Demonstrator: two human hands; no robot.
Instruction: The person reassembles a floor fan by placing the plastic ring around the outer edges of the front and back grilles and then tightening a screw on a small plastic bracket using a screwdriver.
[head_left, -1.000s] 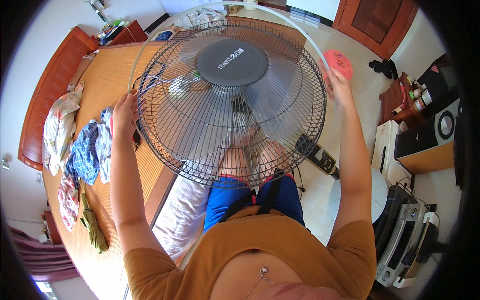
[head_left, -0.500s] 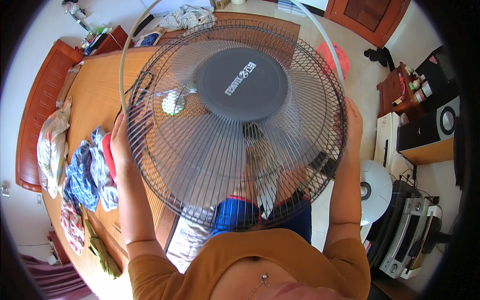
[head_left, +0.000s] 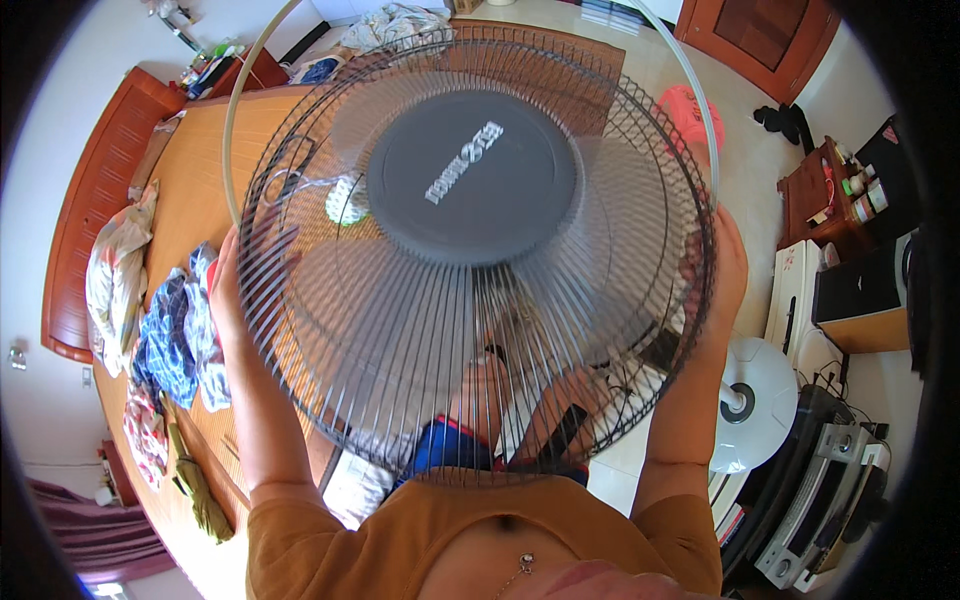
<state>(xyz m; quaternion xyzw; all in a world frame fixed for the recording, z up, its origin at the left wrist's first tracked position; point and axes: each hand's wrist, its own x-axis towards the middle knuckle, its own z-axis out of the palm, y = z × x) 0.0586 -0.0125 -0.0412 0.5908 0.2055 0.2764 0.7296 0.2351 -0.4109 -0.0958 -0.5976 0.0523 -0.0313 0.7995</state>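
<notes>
A fan head in a round dark wire cage (head_left: 440, 380) fills the middle, held up in front of me. Its front carries a grey disc (head_left: 470, 180), with translucent blades (head_left: 345, 285) behind the wires. My left hand (head_left: 225, 285) grips the cage's left edge, and my right hand (head_left: 733, 265) grips the right edge; the cage hides part of the fingers of both. A thin pale hoop (head_left: 230, 130) arches past the cage's far side and runs down close to each hand; how it is attached I cannot tell. Through the wires shows a white-and-green object (head_left: 347, 200).
To the left is a bed with a woven mat (head_left: 190, 165), bearing rumpled clothes (head_left: 168, 335) and a folded olive umbrella (head_left: 200, 490). On the right stand a round white base (head_left: 770, 420), a black speaker (head_left: 860, 285) and a silver audio unit (head_left: 815, 500). A pink stool (head_left: 690, 118) lies beyond.
The fan head has come nearer and its lower edge has dropped toward my chest, both hands still on it. The room behind has shifted slightly as my view turned.
</notes>
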